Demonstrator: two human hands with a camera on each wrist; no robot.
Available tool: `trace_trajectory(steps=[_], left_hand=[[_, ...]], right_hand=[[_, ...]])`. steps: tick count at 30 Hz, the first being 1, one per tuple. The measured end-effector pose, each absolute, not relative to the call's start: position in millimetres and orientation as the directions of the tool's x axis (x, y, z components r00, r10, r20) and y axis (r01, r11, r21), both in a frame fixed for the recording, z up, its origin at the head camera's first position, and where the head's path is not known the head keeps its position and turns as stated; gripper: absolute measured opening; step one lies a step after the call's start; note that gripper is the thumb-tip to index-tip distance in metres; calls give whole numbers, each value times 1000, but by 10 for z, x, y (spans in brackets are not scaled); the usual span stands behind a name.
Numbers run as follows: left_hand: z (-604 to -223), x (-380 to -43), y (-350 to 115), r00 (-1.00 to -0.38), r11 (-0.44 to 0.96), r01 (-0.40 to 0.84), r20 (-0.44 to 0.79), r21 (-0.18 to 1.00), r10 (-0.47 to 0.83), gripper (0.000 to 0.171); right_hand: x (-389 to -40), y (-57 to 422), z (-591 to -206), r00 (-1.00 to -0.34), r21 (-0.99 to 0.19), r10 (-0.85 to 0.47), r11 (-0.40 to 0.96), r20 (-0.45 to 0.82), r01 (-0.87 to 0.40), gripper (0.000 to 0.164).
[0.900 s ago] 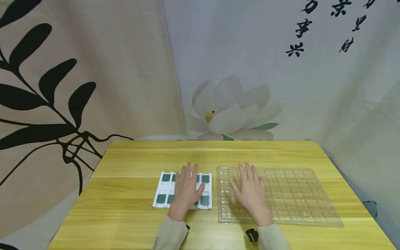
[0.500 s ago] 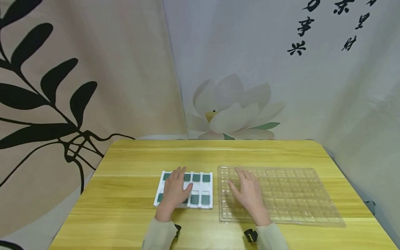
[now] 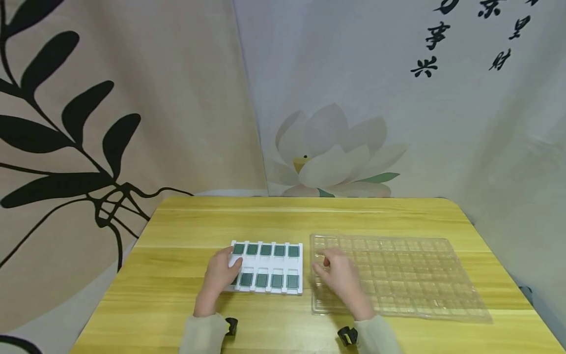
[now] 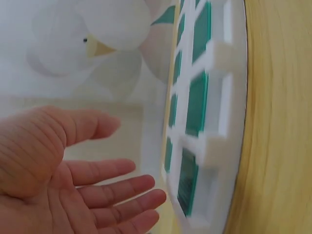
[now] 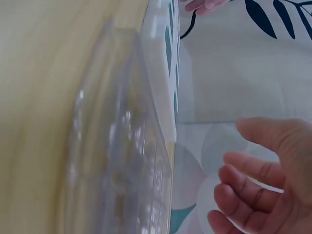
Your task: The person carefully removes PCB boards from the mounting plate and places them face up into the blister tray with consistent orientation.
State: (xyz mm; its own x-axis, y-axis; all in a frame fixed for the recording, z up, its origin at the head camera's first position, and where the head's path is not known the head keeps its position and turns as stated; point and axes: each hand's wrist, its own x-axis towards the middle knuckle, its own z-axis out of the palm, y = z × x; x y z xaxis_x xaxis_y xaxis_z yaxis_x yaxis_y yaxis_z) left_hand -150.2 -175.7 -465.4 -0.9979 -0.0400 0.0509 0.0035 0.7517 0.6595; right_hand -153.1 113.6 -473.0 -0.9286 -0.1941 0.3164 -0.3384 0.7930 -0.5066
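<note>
A white tray lies left of centre on the table, with two rows of small green ribbed squares in its slots. At its left end is my left hand, partly covering that edge. The left wrist view shows this hand with loose, spread fingers and nothing in them. My right hand is over the left part of a clear plastic tray with many shallow pockets. In the right wrist view, its fingers bend loosely, thumb apart, holding nothing above the clear tray.
Both trays lie side by side on a wood-grain table, a narrow strip of wood between them. A printed curtain hangs behind the table. Each wrist wears a small black device, such as the right camera mount.
My left hand has slid left from over the white tray to its left end, uncovering most green squares. My right hand's fingers have bent inward, and it has shifted slightly left.
</note>
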Motion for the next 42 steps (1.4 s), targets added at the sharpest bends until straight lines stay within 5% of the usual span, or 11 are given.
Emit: trace_trajectory(steps=[12, 42], left_hand=[[-4741, -1516, -1961, -980, 628, -178, -79, 757, -182, 34], [-4869, -1648, -2103, -960, 549, -245, -123, 799, -250, 18]], right_hand=[[-1497, 924, -4778, -921, -576, -343, 722, 182, -383, 30], [-1460, 755, -4859, -897, -537, -417, 729, 143, -424, 29]])
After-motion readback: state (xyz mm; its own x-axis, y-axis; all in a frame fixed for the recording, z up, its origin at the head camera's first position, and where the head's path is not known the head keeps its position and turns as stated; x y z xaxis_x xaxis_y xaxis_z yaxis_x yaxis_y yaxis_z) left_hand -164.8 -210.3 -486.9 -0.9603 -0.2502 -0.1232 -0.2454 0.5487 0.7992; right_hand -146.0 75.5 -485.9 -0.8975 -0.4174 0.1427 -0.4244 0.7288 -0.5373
